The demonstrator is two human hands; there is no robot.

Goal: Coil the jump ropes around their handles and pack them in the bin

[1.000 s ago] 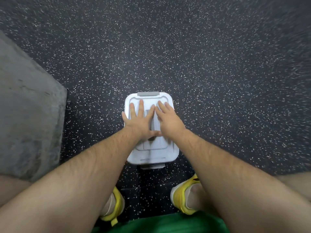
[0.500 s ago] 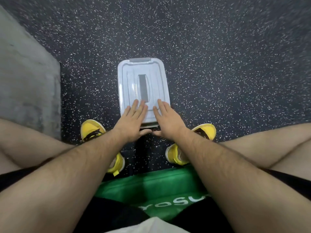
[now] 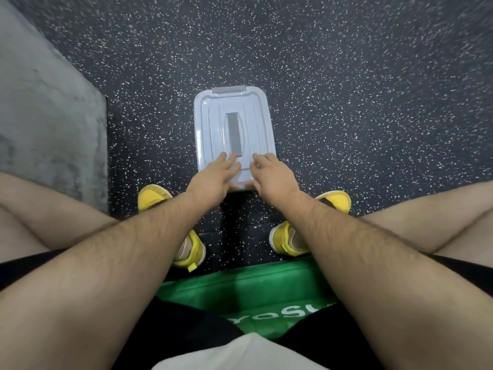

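looks like gym, pretty sure. floor (image 3: 346, 76) is that black rubber matting with white flecks, wall to wall, tile seams showing near feet. green padded bench (image 3: 248, 284) under person, white lettering on it, only partly readable. rough grey concrete block (image 3: 40, 116) along left side. person dressed for workout too: black shorts (image 3: 173, 329), bright yellow trainers (image 3: 153, 196), bare arms and legs.

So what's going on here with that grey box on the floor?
A seated person leans over a grey plastic bin on the speckled floor. Its lid is on. The left hand and right hand both rest flat on the lid's near end. No jump ropes are in sight, and the closed lid hides whatever is inside.
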